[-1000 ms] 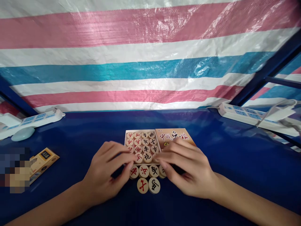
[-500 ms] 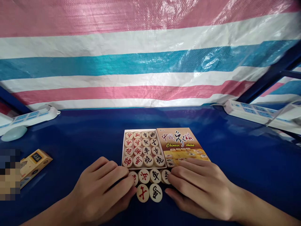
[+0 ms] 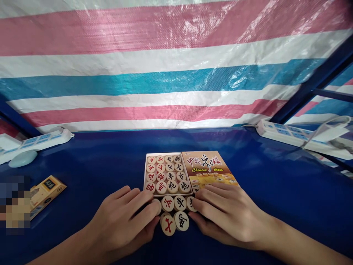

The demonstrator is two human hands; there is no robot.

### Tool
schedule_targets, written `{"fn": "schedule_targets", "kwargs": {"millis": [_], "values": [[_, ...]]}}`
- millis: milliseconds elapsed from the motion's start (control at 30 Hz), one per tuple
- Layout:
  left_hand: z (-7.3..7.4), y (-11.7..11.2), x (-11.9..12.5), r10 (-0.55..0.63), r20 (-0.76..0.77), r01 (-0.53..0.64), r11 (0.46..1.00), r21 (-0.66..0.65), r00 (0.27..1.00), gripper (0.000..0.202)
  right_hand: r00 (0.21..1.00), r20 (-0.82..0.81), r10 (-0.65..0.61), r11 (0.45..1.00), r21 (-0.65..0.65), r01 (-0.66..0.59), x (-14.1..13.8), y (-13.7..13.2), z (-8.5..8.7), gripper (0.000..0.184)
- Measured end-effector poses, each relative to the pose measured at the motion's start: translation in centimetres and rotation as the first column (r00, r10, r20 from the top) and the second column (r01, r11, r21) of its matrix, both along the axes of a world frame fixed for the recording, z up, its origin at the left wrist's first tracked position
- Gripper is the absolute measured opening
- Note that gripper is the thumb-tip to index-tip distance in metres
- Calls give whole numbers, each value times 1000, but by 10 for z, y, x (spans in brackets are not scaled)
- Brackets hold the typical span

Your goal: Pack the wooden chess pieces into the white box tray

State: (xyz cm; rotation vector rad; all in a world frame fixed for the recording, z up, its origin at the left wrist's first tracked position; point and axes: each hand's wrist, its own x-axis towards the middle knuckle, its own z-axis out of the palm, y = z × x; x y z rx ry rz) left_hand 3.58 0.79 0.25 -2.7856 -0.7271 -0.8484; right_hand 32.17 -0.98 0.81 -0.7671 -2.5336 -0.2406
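A white open box (image 3: 145,176) holds rows of round Chinese chess pieces with red and black characters. In front of it stands a short row of pieces, among them a red-marked piece (image 3: 168,203) and a black-marked piece (image 3: 179,202). Closer to me, a red-marked piece (image 3: 168,225) and a black-marked piece (image 3: 181,221) appear to sit on others. My left hand (image 3: 128,213) has its fingers curled against the row's left-end piece (image 3: 158,207). Curled fingers of my right hand (image 3: 226,213) press the right-end piece (image 3: 190,203); both thumbs lie lower, near the front pieces.
The printed Chinese chess lid (image 3: 205,167) lies right of the box, partly under my right hand. Power strips stand at the back left (image 3: 41,140) and back right (image 3: 289,136). A pale mouse (image 3: 23,158) and a small carton (image 3: 48,195) lie left on the blue table (image 3: 110,154).
My view has shifted slightly. The red front piece now sits askew, showing another disc's edge behind it. My left fingertips have moved a little at the left-end piece, covering its character.
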Motion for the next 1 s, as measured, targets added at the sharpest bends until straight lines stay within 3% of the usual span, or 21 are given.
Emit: {"fn": "schedule_targets", "kwargs": {"millis": [400, 667, 767, 867, 1000], "values": [[1, -2, 1, 17, 29, -17, 1000, -4, 999, 17, 1000, -21, -1, 998, -68, -1, 2, -1, -3, 10], [1, -1, 0, -20, 174, 35, 996, -82, 984, 26, 996, -84, -28, 997, -76, 22, 1, -2, -4, 15], [6, -1, 2, -29, 241, 83, 973, -215, 970, 26, 986, -160, -36, 995, -97, 20, 2, -3, -3, 22], [13, 1, 4, 3, 300, 130, 898, -421, 954, 18, 963, -261, -63, 996, -83, 42, 3, -4, -2, 29], [17, 4, 6, 70, 330, 106, 866, -488, 941, 16, 953, -295, -73, 996, -69, 55, 1, -4, -2, 40]]}}
